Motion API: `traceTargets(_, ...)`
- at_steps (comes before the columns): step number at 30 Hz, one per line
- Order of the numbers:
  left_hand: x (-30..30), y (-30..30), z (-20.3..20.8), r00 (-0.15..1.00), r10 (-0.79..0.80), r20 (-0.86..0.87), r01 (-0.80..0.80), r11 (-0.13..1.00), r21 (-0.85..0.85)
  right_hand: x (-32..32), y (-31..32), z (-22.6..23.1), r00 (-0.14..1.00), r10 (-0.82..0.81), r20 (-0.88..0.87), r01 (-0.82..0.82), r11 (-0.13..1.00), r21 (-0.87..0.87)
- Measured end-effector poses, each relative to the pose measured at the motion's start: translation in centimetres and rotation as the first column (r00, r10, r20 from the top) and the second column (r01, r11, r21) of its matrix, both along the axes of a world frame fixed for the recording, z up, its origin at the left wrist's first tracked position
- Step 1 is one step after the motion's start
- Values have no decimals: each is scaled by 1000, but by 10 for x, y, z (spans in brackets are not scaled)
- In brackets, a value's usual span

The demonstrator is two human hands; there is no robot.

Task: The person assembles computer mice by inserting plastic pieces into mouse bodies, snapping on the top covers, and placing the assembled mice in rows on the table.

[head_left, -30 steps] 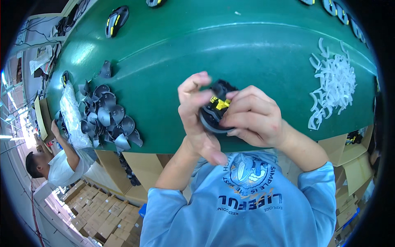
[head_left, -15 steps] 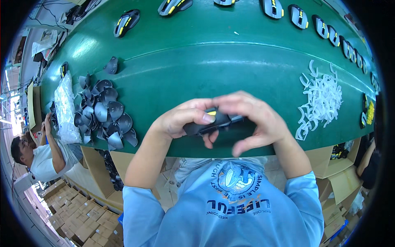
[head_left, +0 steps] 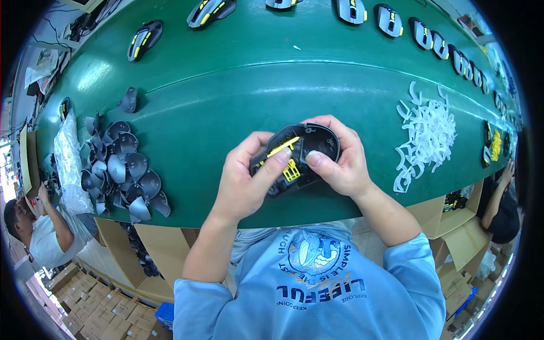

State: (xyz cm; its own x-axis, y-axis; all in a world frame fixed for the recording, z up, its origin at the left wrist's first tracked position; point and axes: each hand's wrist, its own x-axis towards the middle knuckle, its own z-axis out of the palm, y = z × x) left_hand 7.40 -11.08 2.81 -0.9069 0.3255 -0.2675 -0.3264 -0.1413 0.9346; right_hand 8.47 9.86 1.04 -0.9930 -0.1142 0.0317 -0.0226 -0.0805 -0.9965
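Observation:
Between my two hands is a black computer mouse shell (head_left: 309,139), its hollow inner side facing up with yellow plastic parts showing in it. My left hand (head_left: 246,175) is closed round its left end, the thumb pressed on the inside by the yellow parts. My right hand (head_left: 345,161) wraps the rounded right end, thumb on the inner face. The fingers beneath the shell are mostly hidden. The shell is held above the near edge of the green table (head_left: 226,107).
Dark curved shell pieces (head_left: 127,164) are heaped at left beside a clear plastic bag (head_left: 73,164). Translucent white curved strips (head_left: 428,133) form a pile at right. Several grey-and-black mice (head_left: 351,10) line the far side. Open cartons (head_left: 164,249) stand below the edge; other people work at both sides.
The mouse shell has been turned so its hollow inside faces up. My right hand, apart and blurred before, now grips its right end. The whole view has shifted slightly.

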Motion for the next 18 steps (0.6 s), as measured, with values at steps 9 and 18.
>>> traceTargets(9, -8, 5, -10, 972, -158, -176, 106, 956, -274, -7, 9, -14, 969, 122, -216, -67, 967, 245)
traceTargets(18, -12, -3, 2, 963, -257, -86, 227, 937, -264, -13, 17, -7, 963, 194, -186, -122, 932, 341)
